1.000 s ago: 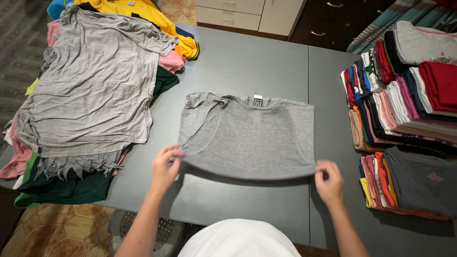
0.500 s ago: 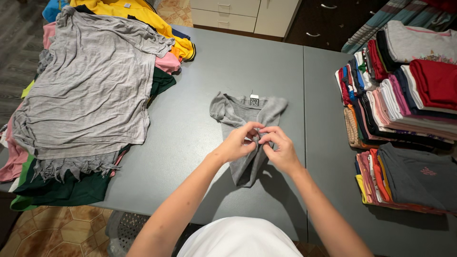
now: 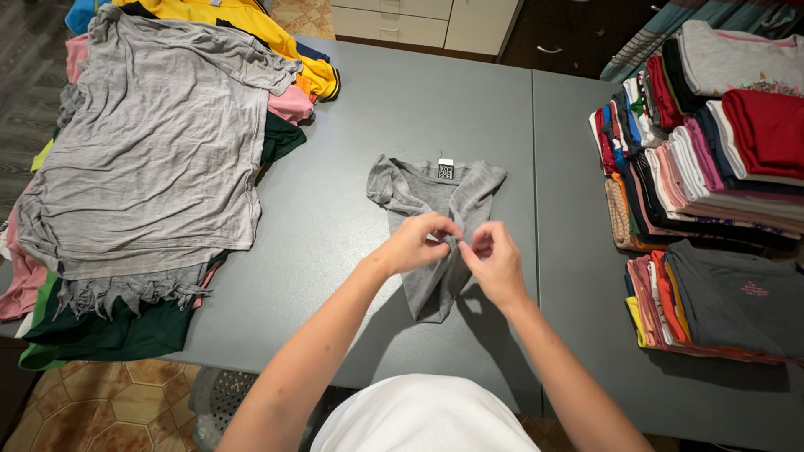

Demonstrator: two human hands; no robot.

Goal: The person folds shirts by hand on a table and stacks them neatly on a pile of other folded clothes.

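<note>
A grey shirt (image 3: 435, 197) lies bunched into a narrow shape in the middle of the dark grey table (image 3: 394, 100), its collar label facing away from me. My left hand (image 3: 416, 241) and my right hand (image 3: 492, 258) meet over the shirt's middle, each pinching a gathered edge of its fabric. The fingertips of both hands nearly touch. The shirt's lower end hangs below my hands toward me.
A heap of unfolded clothes (image 3: 151, 151), topped by a spread grey shirt, covers the table's left side. Stacks of folded garments (image 3: 712, 167) fill the right side, with a dark grey folded shirt (image 3: 737, 293) nearest me. Drawers (image 3: 402, 21) stand beyond the table.
A second ago the shirt lay spread flat with my hands at its two near corners. My hands then came together at the centre, gathering the shirt narrow, and have barely moved since.
</note>
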